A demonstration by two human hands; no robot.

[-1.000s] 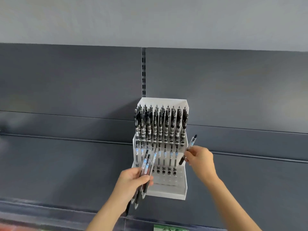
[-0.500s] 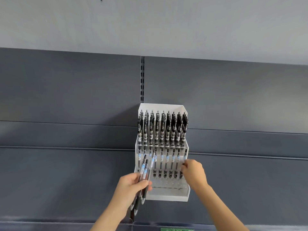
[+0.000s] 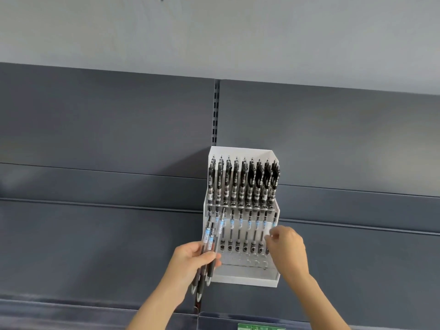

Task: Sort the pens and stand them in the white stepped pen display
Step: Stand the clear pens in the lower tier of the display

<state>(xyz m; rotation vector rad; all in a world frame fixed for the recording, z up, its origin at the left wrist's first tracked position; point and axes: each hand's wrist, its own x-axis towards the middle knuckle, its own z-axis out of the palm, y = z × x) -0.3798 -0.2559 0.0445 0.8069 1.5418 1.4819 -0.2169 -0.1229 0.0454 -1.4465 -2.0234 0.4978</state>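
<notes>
**Pen display** [image 3: 245,281]: white, stepped, standing against the grey back panel [image 3: 95,129], directly under the slotted upright [image 3: 216,110].

**Upper row of pens** [image 3: 240,184]: black-capped, upright, packed side by side across the top step.

**Lower row of pens** [image 3: 247,232]: clear barrels with blue labels, upright on the step below. Round holes show in the clear step in front of them.

**Bundle of pens** [image 3: 209,244]: several of the same clear type, held with tips down and tilted slightly right. It crosses the display's lower left corner.

**Your left hand** [image 3: 190,260]: its fingers [image 3: 208,257] are wrapped around the middle of the bundle and grip it firmly.

**Your right hand** [image 3: 289,248]: at the right end of the lower row, fingers [image 3: 277,234] curled close to the last pen [image 3: 275,219] there. Whether they pinch it cannot be told.

**Surroundings**: pale wall [image 3: 214,32] above the panels. A green label [image 3: 260,327] sits at the bottom edge.
</notes>
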